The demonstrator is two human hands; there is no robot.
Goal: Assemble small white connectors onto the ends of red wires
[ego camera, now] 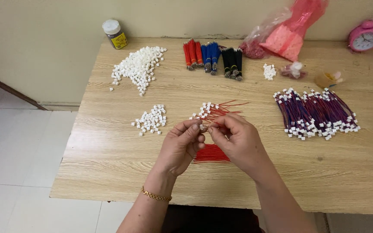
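My left hand [181,144] and my right hand [238,140] meet fingertip to fingertip above the wooden table [109,164]. Between the fingertips sits a small white plastic connector [203,127], pinched from both sides; whether a wire goes into it I cannot tell. A bundle of thin red wires [211,154] runs under my hands. Beyond them lie red wires with white connectors on their ends [214,110]. A small pile of loose white connectors [152,119] lies left of my hands.
A big heap of white connectors [139,67] lies at the back left beside a small jar [115,34]. Red, blue and black wire bundles [212,55] sit at the back. Finished blue-red wires [314,114] lie right. Pink bags [288,32] and a pink clock [365,38] stand behind.
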